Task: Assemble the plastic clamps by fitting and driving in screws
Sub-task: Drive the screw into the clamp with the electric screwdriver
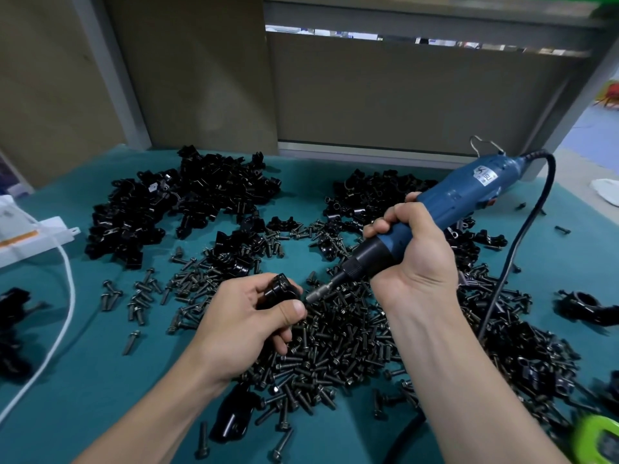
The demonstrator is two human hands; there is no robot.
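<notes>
Blue screwdriver (pixel 452 195) in right hand (pixel 413 259) slants down-left (bit toward clamp (pixel 278 291)).

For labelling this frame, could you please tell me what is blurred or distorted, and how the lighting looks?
Head view: the left hand gripping a clamp and the right hand gripping the screwdriver are sharp; the green object at bottom right is smeared; the wide lens bows the partition frame; light is soft and even, with small glints on the clamp piles.
</notes>
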